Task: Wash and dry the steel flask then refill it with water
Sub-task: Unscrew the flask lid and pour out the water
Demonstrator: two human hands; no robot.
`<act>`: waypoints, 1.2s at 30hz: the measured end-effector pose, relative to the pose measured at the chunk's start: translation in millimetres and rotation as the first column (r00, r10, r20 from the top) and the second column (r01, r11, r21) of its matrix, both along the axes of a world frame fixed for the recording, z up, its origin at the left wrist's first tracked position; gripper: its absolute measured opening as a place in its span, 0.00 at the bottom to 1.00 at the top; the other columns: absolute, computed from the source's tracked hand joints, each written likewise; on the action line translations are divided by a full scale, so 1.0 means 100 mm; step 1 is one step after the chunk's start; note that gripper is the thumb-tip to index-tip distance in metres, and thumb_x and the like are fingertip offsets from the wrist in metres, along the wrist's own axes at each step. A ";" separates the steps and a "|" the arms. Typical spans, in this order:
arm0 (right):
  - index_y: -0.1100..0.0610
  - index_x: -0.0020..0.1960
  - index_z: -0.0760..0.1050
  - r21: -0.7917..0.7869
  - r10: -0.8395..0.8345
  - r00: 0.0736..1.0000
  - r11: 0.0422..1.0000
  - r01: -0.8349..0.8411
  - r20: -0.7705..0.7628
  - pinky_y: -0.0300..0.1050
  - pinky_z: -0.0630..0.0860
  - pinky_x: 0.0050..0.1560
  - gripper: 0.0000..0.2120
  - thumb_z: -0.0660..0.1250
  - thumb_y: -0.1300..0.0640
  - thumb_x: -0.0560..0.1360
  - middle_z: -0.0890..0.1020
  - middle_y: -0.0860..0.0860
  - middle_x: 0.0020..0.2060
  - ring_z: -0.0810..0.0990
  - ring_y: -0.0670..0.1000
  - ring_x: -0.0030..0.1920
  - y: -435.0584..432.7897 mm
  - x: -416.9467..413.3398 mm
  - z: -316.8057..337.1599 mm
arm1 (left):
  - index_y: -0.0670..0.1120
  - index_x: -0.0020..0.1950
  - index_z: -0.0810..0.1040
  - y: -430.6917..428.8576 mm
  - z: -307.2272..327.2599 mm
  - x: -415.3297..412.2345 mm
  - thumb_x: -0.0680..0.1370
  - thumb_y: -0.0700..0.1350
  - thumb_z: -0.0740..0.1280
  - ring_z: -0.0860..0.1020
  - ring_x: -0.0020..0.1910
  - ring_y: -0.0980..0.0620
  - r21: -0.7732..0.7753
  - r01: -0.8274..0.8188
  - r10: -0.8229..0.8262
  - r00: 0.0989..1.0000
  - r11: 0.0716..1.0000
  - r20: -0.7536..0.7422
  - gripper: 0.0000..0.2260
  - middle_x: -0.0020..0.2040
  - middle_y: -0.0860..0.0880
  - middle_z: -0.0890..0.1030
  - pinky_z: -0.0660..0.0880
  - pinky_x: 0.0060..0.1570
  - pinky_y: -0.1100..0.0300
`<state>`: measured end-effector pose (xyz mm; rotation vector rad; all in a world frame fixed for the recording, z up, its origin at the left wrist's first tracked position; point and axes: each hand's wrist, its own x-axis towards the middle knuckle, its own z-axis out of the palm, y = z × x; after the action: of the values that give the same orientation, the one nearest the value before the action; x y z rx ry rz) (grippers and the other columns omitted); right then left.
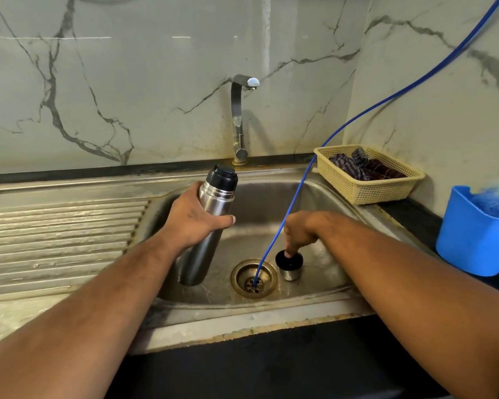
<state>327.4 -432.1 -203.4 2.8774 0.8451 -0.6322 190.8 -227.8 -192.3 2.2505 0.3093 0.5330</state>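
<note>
Steel flask [209, 246]: in the air over the left half of the sink [314, 197] basin, base down near the basin floor, top leaning toward the back edge. Black stopper on. Steel body looks dry as far as can be told.

Left hand [193, 217]: wrapped round the flask's upper body, thumb across the front, fingers hidden behind. Firm full grip.

Cap [289, 266]: small steel cup with a black mouth facing up, standing on the basin floor just right of the drain [254, 279].

Right hand [303, 231]: reaches down over the cap, fingers bunched and curled, tips at the black mouth, pinching it.

Blue tube [285, 217]: comes in from the upper right, crosses the basin between the two hands, end in the drain holes.

Tap [239, 119]: on the sink's back edge, spout turned right, no water running.

Ribbed drainboard [61, 234]: left of the basin.

Yellow basket [369, 191]: at the sink's back right corner, holding a dark checked cloth [363, 167].

Blue tub [473, 240]: on the dark counter right of the sink.
</note>
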 end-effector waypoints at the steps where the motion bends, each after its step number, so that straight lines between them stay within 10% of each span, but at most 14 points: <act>1: 0.58 0.54 0.84 0.066 -0.007 0.999 0.998 0.004 0.048 0.44 0.75 0.43 0.17 0.76 0.46 0.74 0.84 0.52 0.46 0.82 0.53 0.47 0.00 -0.03 0.08 | 0.51 0.61 0.74 0.00 0.00 0.00 0.65 0.51 0.83 0.80 0.47 0.53 -0.002 -0.002 0.002 1.000 1.000 0.002 0.29 0.50 0.51 0.81 0.75 0.45 0.58; 13: 0.52 0.62 0.78 0.865 -0.110 0.978 0.492 -0.099 0.175 0.44 0.75 0.50 0.29 0.55 0.30 0.79 0.83 0.47 0.50 0.81 0.46 0.46 0.28 -0.57 0.74 | 0.51 0.63 0.72 -0.09 0.05 0.03 0.64 0.48 0.83 0.80 0.47 0.56 -0.008 0.047 -0.047 0.999 0.999 0.010 0.32 0.51 0.53 0.81 0.78 0.50 0.59; 19: 0.52 0.47 0.77 0.485 -0.118 0.895 0.866 -0.118 0.430 0.45 0.71 0.39 0.38 0.51 0.18 0.70 0.79 0.48 0.39 0.78 0.48 0.39 0.61 -0.68 0.87 | 0.53 0.61 0.71 -0.14 0.06 0.04 0.65 0.47 0.83 0.78 0.46 0.62 0.047 0.099 -0.098 0.995 0.994 -0.015 0.30 0.50 0.58 0.79 0.74 0.45 0.70; 36: 0.51 0.30 0.65 0.612 -0.176 0.728 0.687 -0.392 0.663 0.42 0.60 0.32 0.25 0.55 0.32 0.74 0.72 0.46 0.26 0.69 0.45 0.28 0.48 -0.56 0.80 | 0.54 0.57 0.76 -0.16 0.24 0.05 0.62 0.49 0.83 0.83 0.45 0.55 0.012 0.266 -0.266 0.964 0.964 0.006 0.26 0.47 0.53 0.83 0.81 0.48 0.56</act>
<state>271.1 -384.4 -123.0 3.1752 1.3199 1.0189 195.9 -244.3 -168.0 2.2535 -0.0022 0.4011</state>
